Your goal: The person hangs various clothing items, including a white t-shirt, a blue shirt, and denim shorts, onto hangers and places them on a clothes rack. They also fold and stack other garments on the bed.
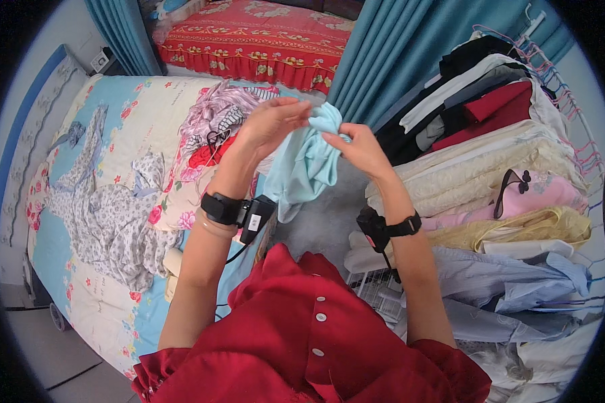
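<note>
A light aqua garment hangs bunched in the air before me, between the bed and the clothes rack. My right hand pinches its upper right edge between thumb and fingers. At its upper left is my left hand, fingers stretched toward the cloth; whether they grip it cannot be told. Below and left of the garment, a heap of pink and striped clothes lies on the bed with a red piece beside it. A grey-patterned white garment is spread further left.
The bed with floral bedding fills the left side. On the right stands a rack of hanging clothes, with a white wire basket low beside it. Teal curtains and a red-covered bed are at the back.
</note>
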### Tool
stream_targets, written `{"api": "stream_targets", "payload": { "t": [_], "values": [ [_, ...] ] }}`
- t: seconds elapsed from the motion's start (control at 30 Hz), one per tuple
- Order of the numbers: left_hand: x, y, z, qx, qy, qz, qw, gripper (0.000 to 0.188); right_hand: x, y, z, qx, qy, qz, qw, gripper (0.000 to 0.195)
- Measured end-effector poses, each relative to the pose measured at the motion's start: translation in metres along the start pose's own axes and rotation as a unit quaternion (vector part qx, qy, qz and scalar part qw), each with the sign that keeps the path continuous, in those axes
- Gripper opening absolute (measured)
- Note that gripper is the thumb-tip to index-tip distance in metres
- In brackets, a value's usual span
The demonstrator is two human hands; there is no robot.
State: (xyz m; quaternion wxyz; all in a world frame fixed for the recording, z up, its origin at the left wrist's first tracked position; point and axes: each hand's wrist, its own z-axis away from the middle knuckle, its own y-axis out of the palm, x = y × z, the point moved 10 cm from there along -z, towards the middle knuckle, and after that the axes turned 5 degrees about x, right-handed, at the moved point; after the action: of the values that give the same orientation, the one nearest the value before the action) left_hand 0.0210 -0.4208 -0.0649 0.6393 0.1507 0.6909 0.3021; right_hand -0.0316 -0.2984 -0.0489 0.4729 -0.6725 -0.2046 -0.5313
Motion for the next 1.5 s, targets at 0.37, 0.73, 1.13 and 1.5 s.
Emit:
{"api": "stream_targets", "payload": {
  "t": [0.37,0.73,1.13,1.5],
  "values": [
    [0.027,0.012,0.055,0.037,0.064,-0.481,0.874,0.029,-0.037,0.022,0.007,0.045,0.104,-0.275,0.955,0.026],
    [0.028,-0.016,0.057,-0.117,0.07,-0.489,0.862,0.034,-0.032,0.036,0.012,0.035,0.097,-0.238,0.966,0.029],
    [0.049,-0.027,0.054,-0.011,0.023,-0.495,0.869,0.016,-0.04,0.025,0.018,-0.055,0.117,-0.219,0.967,0.033],
    [-0.02,-0.097,0.092,-0.267,0.161,-0.4,0.862,0.02,-0.071,-0.011,0.026,-0.156,0.141,-0.148,0.966,0.034]
  ]
}}
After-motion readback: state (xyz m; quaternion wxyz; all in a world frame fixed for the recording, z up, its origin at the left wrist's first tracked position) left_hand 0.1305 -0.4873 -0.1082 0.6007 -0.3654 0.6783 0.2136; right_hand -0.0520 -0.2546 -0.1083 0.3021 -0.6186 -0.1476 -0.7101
